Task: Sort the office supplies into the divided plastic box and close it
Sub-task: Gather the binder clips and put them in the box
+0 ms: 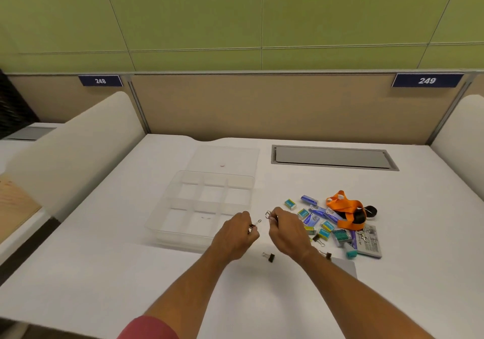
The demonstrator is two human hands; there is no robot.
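We saw the left hand with fingers curled, pinching a small binder clip by its wire handles. The right hand pinched another binder clip, fingers curled tight round it. Both hands hovered just off the near right corner of the divided plastic box, which sat open mid-table, its clear lid lying flat behind it toward the far edge. A loose black clip lay on the table below the hands. Right of them sat the pile: staple boxes, an orange lanyard, another clip. A grey cable hatch sat near the far edge.
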